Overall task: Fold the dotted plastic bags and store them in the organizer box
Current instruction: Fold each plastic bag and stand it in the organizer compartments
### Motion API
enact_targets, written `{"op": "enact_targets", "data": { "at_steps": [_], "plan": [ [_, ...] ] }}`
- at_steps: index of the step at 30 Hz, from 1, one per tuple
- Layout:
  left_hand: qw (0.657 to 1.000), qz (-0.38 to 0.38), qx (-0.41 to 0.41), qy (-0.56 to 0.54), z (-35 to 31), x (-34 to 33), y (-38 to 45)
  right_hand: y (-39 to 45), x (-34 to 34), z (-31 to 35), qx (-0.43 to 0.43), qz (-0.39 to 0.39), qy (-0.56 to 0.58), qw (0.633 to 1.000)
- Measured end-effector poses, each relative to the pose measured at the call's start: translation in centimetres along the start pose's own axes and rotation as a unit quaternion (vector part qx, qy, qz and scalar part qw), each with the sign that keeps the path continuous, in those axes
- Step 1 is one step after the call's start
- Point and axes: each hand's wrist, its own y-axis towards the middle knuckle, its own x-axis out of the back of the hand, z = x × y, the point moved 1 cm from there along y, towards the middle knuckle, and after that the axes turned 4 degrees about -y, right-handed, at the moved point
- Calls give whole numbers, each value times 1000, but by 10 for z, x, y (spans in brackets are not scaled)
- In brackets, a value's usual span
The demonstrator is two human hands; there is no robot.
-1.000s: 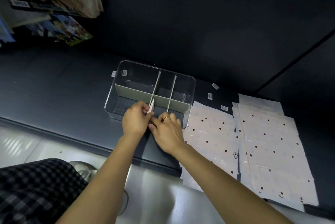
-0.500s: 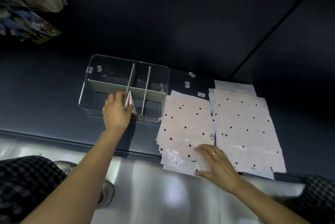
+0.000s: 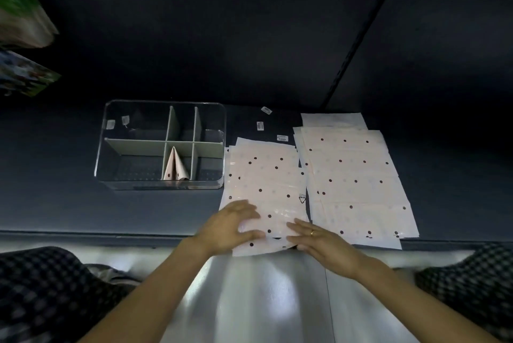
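Dark shelf [image 3: 55, 203] ran before me, with the clear box [image 3: 159, 185] at its left. One folded bag [image 3: 175, 166] stood in the box's near middle compartment. Just right of the box lay two stacks of dotted bags, the near stack [image 3: 266, 176] and the far stack [image 3: 352, 176]. My left hand [image 3: 230, 227] and right hand [image 3: 319, 240] rested flat, fingers spread, on the near stack's front edge.

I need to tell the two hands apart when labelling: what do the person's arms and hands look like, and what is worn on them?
Both forearms are bare, no sleeves, gloves or watch showing. The right hand wears a gold-coloured ring on one finger; the left hand shows none.
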Motion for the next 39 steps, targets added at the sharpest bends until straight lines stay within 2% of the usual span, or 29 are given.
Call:
{"op": "enact_targets", "data": {
  "at_steps": [1, 3, 6, 9, 11, 13, 15, 18, 21, 22, 23, 27, 30, 32, 34, 36, 39],
  "plan": [
    [999, 30, 11, 3, 2, -5, -2, 2, 5, 1, -30, 8, 36, 999],
    [998, 25, 27, -45, 3, -6, -4, 9, 19, 4, -98, -20, 137, 986],
    [973, -69, 48, -216, -3, 4, 0, 26, 40, 5, -157, -120, 269, 943],
    [915, -182, 57, -357, -11, 12, 8, 51, 59, -1, -201, -186, 330, 903],
    [889, -224, 65, -395, -17, 14, 15, 68, 67, -5, -235, -204, 358, 881],
    [884, -239, 80, -394, -18, 12, 22, 81, 71, -10, -269, -211, 379, 860],
    [879, -249, 98, -395, -15, 9, 26, 88, 74, -13, -291, -185, 419, 840],
    [868, -258, 125, -406, -7, 8, 28, 87, 75, -15, -295, -81, 459, 834],
    [850, -219, 150, -454, -2, 8, 28, 73, 69, -16, -281, 14, 526, 803],
    [854, -194, 149, -459, -1, 8, 27, 68, 66, -18, -280, 36, 545, 789],
    [860, -166, 144, -461, 0, 6, 26, 62, 63, -18, -277, 59, 548, 788],
    [876, -103, 117, -456, 0, 0, 18, 46, 55, -17, -274, 121, 456, 838],
    [907, -58, 109, -402, -2, 1, 15, 42, 52, -15, -278, 135, 483, 819],
    [914, -47, 113, -388, -3, 1, 13, 41, 52, -13, -278, 124, 482, 822],
    [912, -80, 109, -387, -4, 2, 11, 44, 52, -13, -289, 69, 452, 841],
    [917, -160, 92, -353, -7, 4, 11, 50, 54, -14, -303, -22, 422, 854],
    [939, -278, 46, -197, -14, 9, 11, 66, 61, -21, -309, -145, 361, 868]
  ]
}}
